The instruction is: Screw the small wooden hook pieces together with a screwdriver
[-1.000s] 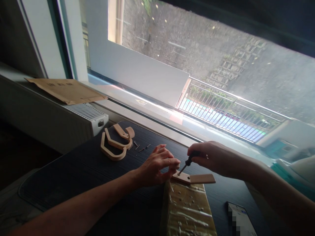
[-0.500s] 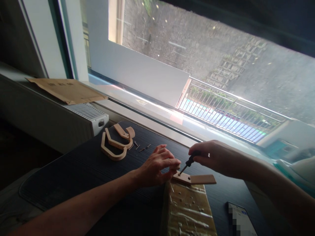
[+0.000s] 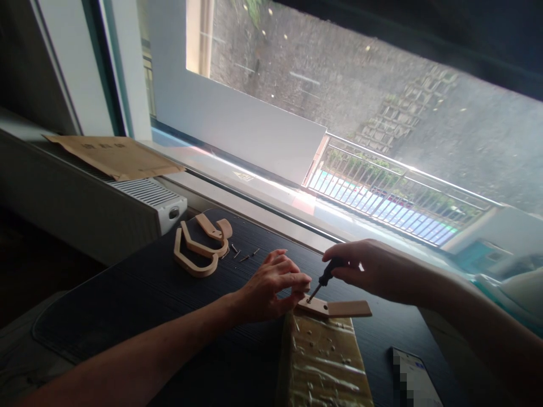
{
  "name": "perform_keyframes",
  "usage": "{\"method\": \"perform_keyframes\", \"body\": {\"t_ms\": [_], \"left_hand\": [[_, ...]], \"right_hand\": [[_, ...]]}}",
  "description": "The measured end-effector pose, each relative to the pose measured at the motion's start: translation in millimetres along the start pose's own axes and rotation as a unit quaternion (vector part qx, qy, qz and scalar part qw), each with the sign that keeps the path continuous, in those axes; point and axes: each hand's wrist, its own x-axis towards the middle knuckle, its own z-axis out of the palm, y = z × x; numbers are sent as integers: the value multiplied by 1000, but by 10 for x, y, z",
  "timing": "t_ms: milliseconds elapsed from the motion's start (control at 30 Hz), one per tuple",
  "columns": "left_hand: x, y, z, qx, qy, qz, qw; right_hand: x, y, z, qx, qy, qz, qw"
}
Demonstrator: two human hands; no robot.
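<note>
My right hand (image 3: 360, 265) is closed around the black handle of a screwdriver (image 3: 326, 277). The screwdriver leans, its tip at a hole in a wooden hook (image 3: 348, 308). That hook lies on the end of a block wrapped in shiny tape (image 3: 324, 362), and a second hole shows beside the tip. With its fingers pressed to the hook's left end, my left hand (image 3: 275, 288) grips it; the curled end is mostly hidden by the hand. Small holes dot the block's top.
Several more wooden hooks (image 3: 197, 265) lie at the table's far left, with loose screws (image 3: 236, 251) beside them. A phone (image 3: 416, 376) rests at the right. Behind the dark table (image 3: 139, 299) are a window and a radiator (image 3: 165, 200) bearing a brown paper envelope (image 3: 123, 158).
My right hand has shifted very slightly up and left on the screwdriver handle. The tip stays at the same hole, and my left hand keeps its place.
</note>
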Motion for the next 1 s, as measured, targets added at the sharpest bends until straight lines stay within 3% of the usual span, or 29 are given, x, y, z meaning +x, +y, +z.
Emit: {"method": "perform_keyframes", "body": {"t_ms": [200,433,1000], "left_hand": [[-3,-8,16,3,-6,-1,1000],[-4,-4,7,6,-2,0,1000],[4,-8,6,-3,-2,1,1000]], "right_hand": [[13,28,28,18,-23,-10,1000],[2,-2,17,3,-12,18,1000],[-13,1,29,12,-15,12,1000]]}}
